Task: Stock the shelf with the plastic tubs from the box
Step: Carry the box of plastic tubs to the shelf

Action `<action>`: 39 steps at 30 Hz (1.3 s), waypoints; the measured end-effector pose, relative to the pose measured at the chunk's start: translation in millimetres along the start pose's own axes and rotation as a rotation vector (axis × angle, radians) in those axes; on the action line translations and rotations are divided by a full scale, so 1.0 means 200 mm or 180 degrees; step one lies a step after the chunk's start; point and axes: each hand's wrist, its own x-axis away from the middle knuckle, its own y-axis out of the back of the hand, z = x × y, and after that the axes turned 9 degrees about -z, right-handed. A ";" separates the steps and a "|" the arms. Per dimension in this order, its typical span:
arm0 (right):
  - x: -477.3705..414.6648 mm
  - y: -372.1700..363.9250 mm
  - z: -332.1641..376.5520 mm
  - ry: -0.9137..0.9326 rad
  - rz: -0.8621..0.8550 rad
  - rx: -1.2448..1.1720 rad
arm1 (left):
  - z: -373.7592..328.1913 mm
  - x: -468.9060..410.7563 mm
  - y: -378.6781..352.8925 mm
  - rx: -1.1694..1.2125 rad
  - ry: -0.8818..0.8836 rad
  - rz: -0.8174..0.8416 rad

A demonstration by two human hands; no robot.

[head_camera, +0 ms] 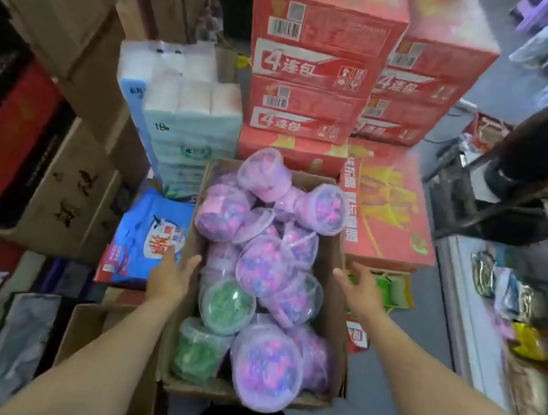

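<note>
Box: the brown cardboard box sat low in front, its long way running away from the person.
Tubs: the round clear plastic tubs of pink and purple bits lay piled inside it.
Left hand: fingers straight, holding nothing, at the left long wall.
Right hand: the same, just beside the right long wall.
Nearer hand: neither one, because the box lay between them. A squeeze from both sides looked likely.
</note>
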 end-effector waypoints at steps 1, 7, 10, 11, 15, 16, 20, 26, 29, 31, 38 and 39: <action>-0.02 -0.04 -0.05 -0.0147 -0.0068 -0.0181 | 0.02 -0.01 -0.03 0.0031 0.0063 -0.0030; 0.00 -0.10 -0.09 -0.0430 0.0040 -0.0524 | 0.03 -0.02 -0.12 0.0241 0.0392 -0.0203; -0.02 -0.13 -0.10 -0.0635 0.0020 -0.0664 | 0.04 -0.04 -0.15 0.0218 0.0518 -0.0239; -0.02 -0.13 -0.10 -0.0667 0.0019 -0.0675 | 0.04 -0.05 -0.16 0.0234 0.0521 -0.0273; -0.03 -0.14 -0.11 -0.0823 0.0024 -0.0740 | 0.04 -0.05 -0.18 0.0091 0.0544 -0.0347; -0.02 -0.14 -0.11 -0.0834 0.0036 -0.0693 | 0.03 -0.05 -0.18 0.0000 0.0569 -0.0349; -0.02 -0.13 -0.10 -0.0807 0.0052 -0.0554 | 0.00 -0.02 -0.16 -0.0323 0.0539 -0.0394; -0.03 -0.14 -0.12 -0.0758 0.0015 -0.0326 | 0.07 0.03 -0.17 -0.0325 0.0431 -0.0429; -0.01 -0.17 -0.10 -0.0657 -0.0115 -0.0131 | 0.17 0.10 -0.16 -0.0334 0.0391 -0.0484; 0.01 -0.18 -0.09 -0.0588 -0.0117 -0.0024 | 0.23 0.16 -0.15 -0.0295 0.0456 -0.0496; 0.24 -0.19 -0.13 -0.0464 -0.0200 -0.0008 | 0.42 0.31 -0.07 -0.0207 0.0526 -0.0390; 0.29 -0.19 -0.14 -0.0460 -0.0249 0.0005 | 0.44 0.33 -0.05 -0.0192 0.0438 -0.0381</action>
